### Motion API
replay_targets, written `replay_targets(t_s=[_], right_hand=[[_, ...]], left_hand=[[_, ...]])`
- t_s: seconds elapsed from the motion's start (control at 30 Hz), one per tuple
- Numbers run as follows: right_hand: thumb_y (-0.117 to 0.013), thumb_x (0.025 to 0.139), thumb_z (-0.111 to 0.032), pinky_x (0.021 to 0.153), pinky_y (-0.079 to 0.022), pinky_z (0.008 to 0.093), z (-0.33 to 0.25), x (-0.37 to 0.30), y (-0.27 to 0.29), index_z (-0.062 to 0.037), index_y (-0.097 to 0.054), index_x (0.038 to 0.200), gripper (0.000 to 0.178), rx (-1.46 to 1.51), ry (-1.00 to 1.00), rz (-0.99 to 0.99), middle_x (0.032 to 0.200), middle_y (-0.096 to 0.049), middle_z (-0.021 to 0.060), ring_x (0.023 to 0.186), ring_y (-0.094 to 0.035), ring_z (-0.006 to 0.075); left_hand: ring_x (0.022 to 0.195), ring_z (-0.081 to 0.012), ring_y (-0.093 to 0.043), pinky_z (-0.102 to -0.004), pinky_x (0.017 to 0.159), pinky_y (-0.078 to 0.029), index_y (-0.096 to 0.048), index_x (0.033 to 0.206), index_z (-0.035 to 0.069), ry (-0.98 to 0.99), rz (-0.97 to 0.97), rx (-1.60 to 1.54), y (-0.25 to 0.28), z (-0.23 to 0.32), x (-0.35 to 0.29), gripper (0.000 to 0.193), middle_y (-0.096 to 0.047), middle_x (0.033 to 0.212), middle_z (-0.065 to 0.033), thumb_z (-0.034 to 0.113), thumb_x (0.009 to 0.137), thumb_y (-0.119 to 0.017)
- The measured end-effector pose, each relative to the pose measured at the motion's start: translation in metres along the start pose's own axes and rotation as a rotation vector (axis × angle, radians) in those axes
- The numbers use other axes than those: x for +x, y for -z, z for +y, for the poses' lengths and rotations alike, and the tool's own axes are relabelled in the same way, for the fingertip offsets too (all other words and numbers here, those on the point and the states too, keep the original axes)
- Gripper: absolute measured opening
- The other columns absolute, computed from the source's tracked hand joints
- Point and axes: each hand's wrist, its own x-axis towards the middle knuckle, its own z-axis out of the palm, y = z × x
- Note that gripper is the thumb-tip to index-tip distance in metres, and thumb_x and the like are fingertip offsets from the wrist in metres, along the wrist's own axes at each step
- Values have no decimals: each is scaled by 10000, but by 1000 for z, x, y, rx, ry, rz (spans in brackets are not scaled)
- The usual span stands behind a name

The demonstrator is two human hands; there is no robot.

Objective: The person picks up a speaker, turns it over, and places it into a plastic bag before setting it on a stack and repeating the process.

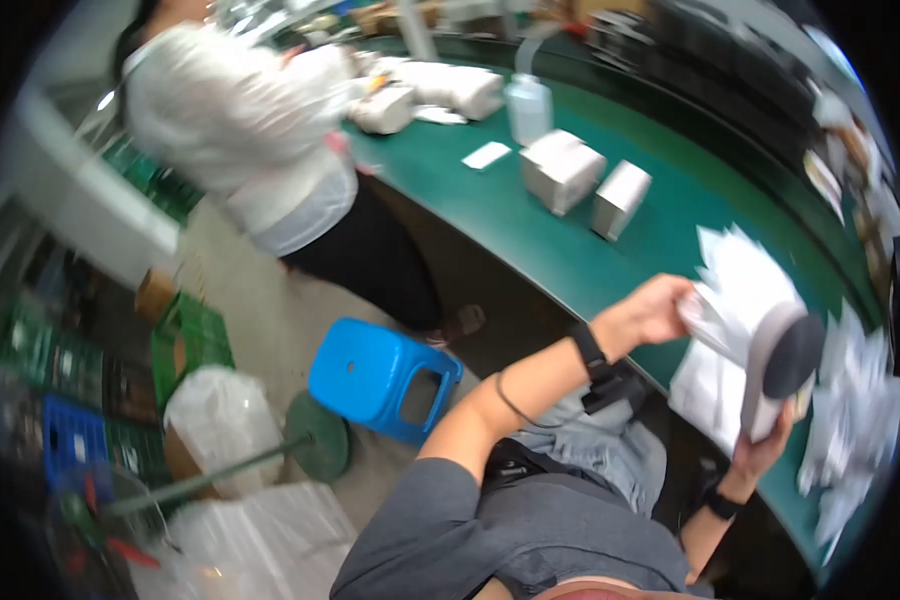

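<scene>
My right hand (763, 452) is closed around the lower end of a pale grey device (760, 385) with a dark round face (792, 356). My left hand (660, 310) is closed on a blurred whitish piece (712, 320) that reaches toward the device; whether the two are joined I cannot tell. White sheets or thin bags (748, 268) lie fanned on the green table behind the device, and another white sheet (708, 392) lies under my hands.
Two small white boxes (622, 200) (562, 172) and a squeeze bottle (530, 108) stand on the green table (470, 205). More white sheets or bags (850, 420) are piled at right. A person (240, 130) stands at far left. A blue stool (365, 370) and green crate (192, 340) are on the floor.
</scene>
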Motion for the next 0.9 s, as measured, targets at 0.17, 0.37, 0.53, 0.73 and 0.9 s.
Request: replay_targets(t_s=[0.17,0.37,0.53,0.73,0.9], right_hand=[[-556,857,-259,948,-399,352,5,2,-39,-56,-459,1243,447,91,130,123,1227,-509,84,1112,-499,215],[-522,872,-262,848,-475,338,-49,-31,-13,-31,-385,1286,494,-64,128,135,1265,-464,139,1089,-520,224],[-494,883,-256,740,-529,355,-40,-44,12,-8,-377,1280,483,551,-196,-276,1206,-504,161,1044,-552,226],[-479,903,-269,737,-529,370,2,-26,-50,-15,-438,1218,407,385,-533,-2,1061,-586,127,991,-576,205],[-484,902,-240,804,-499,308,23,-15,-60,-14,-450,1207,381,237,-336,260,1070,-582,118,977,-577,201]], left_hand=[[736,-76,-555,-217,655,-457,-569,846,70,-126,60,570,-20,-13,-14,81,-572,784,13,150,841,-584],[764,-56,-535,-204,643,-430,-577,886,59,-305,197,508,-26,1,1,99,-575,811,13,155,879,-551],[776,-63,-555,-206,701,-442,-575,946,14,-569,225,982,-42,-5,6,180,-614,884,-36,172,912,-496],[783,-57,-553,-184,701,-434,-579,1005,-20,-560,17,1237,-64,-28,-4,223,-632,913,-64,163,919,-485],[809,-125,-602,-239,697,-469,-598,1055,5,-472,-286,1462,-67,-42,-13,214,-645,904,-97,38,861,-515]])
